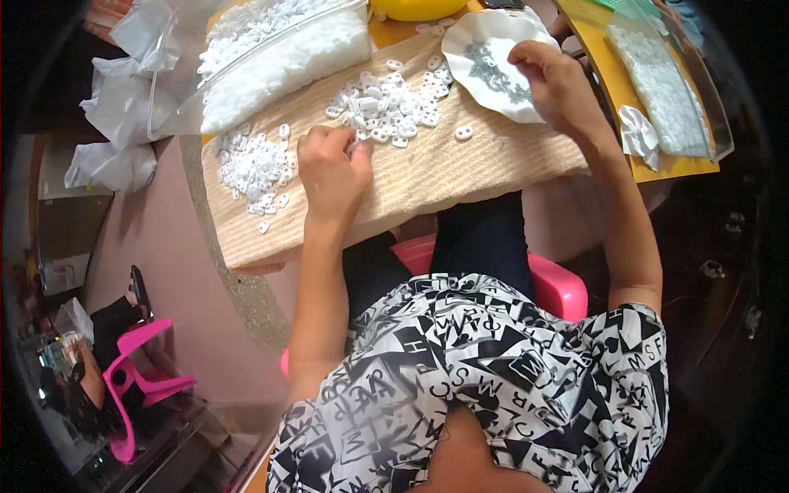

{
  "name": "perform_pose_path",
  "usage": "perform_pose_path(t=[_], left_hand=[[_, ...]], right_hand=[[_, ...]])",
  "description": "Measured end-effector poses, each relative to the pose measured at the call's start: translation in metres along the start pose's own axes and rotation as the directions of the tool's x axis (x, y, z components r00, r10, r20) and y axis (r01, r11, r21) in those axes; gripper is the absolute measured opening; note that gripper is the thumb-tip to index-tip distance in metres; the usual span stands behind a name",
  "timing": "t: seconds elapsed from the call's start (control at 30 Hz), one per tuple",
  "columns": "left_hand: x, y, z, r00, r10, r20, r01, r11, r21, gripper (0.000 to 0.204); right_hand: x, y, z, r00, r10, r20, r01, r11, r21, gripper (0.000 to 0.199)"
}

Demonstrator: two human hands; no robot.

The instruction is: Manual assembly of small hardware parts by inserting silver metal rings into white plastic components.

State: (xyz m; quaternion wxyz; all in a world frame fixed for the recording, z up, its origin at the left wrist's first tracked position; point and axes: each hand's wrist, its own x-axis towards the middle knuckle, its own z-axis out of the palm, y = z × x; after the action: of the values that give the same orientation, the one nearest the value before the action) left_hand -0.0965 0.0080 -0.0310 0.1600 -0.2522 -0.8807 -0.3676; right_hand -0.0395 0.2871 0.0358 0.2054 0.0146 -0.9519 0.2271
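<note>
My left hand (pixel 335 168) is closed in a pinch at the near edge of a loose pile of small white oval plastic pieces (pixel 386 103) with two holes each. A bit of one such piece shows between its thumb and fingers. Over a white scalloped plate (pixel 526 115) my right hand (pixel 563 89) has its thumb and fingertips pressed together; what they hold, if anything, is too small to tell. Tiny dark grey parts (pixel 493 72) lie heaped in the plate. A second pile of white pieces (pixel 253 168) lies left of my left hand, and a single white piece (pixel 463 132) sits near the plate.
A striped cloth (pixel 427 177) covers the tabletop. Behind the piles stands a clear bin (pixel 288 90) full of white pieces; another clear bin (pixel 666 94) is at the right, beside crumpled white paper (pixel 639 135). A yellow object (pixel 419 8) sits at the back. Plastic bags (pixel 123 107) hang left.
</note>
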Motion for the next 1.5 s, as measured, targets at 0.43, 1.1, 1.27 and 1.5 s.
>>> perform_pose_path(t=[0.43, 1.1, 1.27, 1.5], left_hand=[[-0.002, 0.011, -0.001, 0.994, 0.031, -0.104, -0.053, 0.976, -0.209, 0.011], [-0.048, 0.072, -0.047, 0.843, -0.279, 0.460, 0.486, 0.026, -0.874, 0.025], [-0.054, 0.065, -0.045, 0.872, -0.277, 0.403, 0.432, 0.051, -0.900, 0.023], [-0.053, 0.070, -0.049, 0.838, -0.314, 0.445, 0.474, 0.016, -0.881, 0.017]], right_hand=[[-0.031, -0.074, 0.027, 0.840, 0.259, 0.476, -0.538, 0.512, 0.670, 0.009], [-0.066, -0.127, 0.046, 0.839, 0.207, 0.503, -0.520, 0.036, 0.853, 0.014], [-0.067, -0.128, 0.047, 0.835, 0.200, 0.512, -0.535, 0.081, 0.841, 0.014], [-0.068, -0.127, 0.048, 0.847, 0.201, 0.493, -0.519, 0.109, 0.847, 0.014]])
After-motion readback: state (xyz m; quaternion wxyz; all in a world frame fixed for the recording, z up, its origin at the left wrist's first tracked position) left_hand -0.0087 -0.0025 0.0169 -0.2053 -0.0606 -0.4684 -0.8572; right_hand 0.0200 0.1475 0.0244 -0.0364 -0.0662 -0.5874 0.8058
